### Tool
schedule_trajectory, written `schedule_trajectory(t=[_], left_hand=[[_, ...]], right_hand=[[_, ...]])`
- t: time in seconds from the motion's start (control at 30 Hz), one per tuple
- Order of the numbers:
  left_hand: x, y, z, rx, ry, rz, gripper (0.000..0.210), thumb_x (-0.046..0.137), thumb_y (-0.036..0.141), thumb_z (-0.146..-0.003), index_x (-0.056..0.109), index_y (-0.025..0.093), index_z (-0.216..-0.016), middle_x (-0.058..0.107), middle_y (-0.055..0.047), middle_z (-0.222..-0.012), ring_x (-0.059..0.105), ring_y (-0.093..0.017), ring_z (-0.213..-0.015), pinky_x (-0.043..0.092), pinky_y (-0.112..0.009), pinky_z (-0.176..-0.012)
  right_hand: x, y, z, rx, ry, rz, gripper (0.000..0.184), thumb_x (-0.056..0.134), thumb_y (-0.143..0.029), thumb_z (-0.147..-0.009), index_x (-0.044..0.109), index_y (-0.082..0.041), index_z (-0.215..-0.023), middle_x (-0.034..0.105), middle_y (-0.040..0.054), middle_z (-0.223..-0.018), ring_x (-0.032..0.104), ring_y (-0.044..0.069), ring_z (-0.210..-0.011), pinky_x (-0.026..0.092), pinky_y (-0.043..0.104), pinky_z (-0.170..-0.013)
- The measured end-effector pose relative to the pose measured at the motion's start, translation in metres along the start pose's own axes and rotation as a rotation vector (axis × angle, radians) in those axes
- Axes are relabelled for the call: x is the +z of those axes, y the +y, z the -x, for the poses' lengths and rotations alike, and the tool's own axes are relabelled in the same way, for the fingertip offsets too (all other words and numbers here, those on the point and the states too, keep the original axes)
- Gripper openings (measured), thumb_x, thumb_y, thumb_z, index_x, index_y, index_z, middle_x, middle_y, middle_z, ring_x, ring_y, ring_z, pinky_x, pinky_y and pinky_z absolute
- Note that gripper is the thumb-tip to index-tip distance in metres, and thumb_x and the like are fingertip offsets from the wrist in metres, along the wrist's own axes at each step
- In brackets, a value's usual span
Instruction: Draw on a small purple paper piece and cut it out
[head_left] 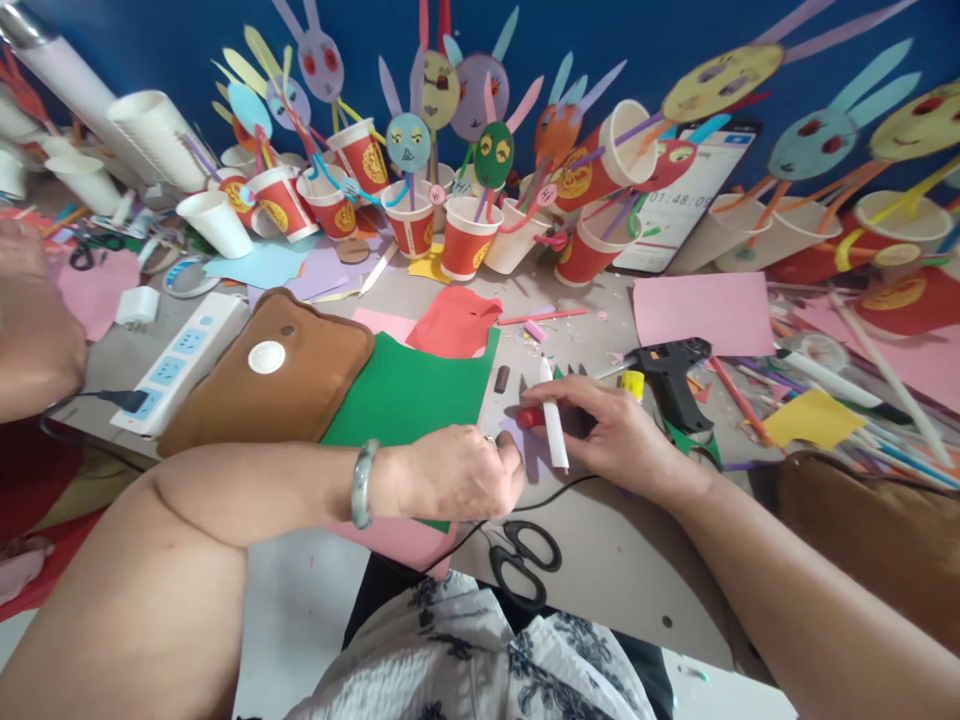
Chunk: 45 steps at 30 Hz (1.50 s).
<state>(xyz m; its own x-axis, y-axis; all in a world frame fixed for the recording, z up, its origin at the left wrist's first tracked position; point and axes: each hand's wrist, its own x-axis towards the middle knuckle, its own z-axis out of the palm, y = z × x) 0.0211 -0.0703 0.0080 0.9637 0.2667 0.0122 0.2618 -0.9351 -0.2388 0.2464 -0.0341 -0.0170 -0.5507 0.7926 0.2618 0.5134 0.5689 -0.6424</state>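
My right hand (619, 430) holds a white marker (555, 425) nearly upright between thumb and fingers. A red cap-like piece (531, 417) shows beside the marker at my fingertips. My left hand (465, 470), with a jade-coloured bangle (363, 485) on its wrist, is closed just left of the marker. Whatever it may hold is hidden by its curled fingers. A light purple paper piece (534, 462) lies between the two hands. Black-handled scissors (523, 565) rest at the table's near edge. Green paper (420, 390) spreads beyond my left hand.
Red and white paper cups (469, 240) with paper rabbit faces line the back, beside a phone (679, 200). A black glue gun (675, 380) lies right of my right hand. At left are a brown cushion-like bag (225, 400), a power strip (180, 360) and another person's arm (34, 320).
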Motion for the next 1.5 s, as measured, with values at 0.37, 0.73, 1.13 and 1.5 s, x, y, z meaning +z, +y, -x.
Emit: schedule_trajectory(t=[0.37, 0.73, 1.13, 1.5], left_hand=[[0.002, -0.001, -0.001, -0.057, -0.008, 0.09, 0.028, 0.039, 0.0, -0.086, 0.064, 0.008, -0.096, 0.067, -0.011, -0.081, 0.06, -0.015, -0.055, 0.036, -0.026, -0.042], [0.013, -0.004, -0.002, -0.211, 0.056, 0.101, 0.038, 0.037, 0.008, -0.094, 0.055, 0.004, -0.127, 0.069, -0.014, -0.101, 0.067, -0.014, -0.067, 0.049, -0.028, -0.057], [0.014, -0.005, -0.003, -0.255, 0.004, 0.226, 0.044, 0.038, 0.01, -0.095, 0.043, 0.0, -0.137, 0.07, -0.01, -0.085, 0.07, -0.018, -0.071, 0.05, -0.027, -0.056], [0.004, -0.013, -0.003, -0.214, -0.162, 0.286, 0.056, 0.035, 0.004, -0.091, 0.036, 0.001, -0.146, 0.07, -0.01, -0.085, 0.069, -0.017, -0.069, 0.048, -0.027, -0.055]], right_hand=[[-0.001, -0.007, -0.001, -0.018, -0.019, 0.092, 0.021, 0.064, -0.024, -0.087, 0.071, -0.025, -0.106, 0.077, 0.0075, -0.098, 0.072, 0.024, -0.09, 0.057, 0.037, -0.083], [0.001, -0.001, 0.0, -0.039, -0.016, 0.113, 0.025, 0.061, -0.019, -0.086, 0.07, -0.023, -0.109, 0.076, 0.0078, -0.1, 0.071, 0.024, -0.091, 0.056, 0.036, -0.083], [0.003, -0.003, 0.001, -0.05, 0.004, 0.091, 0.024, 0.063, -0.018, -0.085, 0.071, -0.024, -0.107, 0.077, 0.0069, -0.099, 0.072, 0.024, -0.091, 0.057, 0.036, -0.083], [-0.016, -0.01, -0.001, 0.188, 0.104, -0.133, 0.023, 0.055, -0.038, -0.096, 0.071, -0.025, -0.104, 0.078, 0.0063, -0.09, 0.073, 0.022, -0.077, 0.059, 0.034, -0.069]])
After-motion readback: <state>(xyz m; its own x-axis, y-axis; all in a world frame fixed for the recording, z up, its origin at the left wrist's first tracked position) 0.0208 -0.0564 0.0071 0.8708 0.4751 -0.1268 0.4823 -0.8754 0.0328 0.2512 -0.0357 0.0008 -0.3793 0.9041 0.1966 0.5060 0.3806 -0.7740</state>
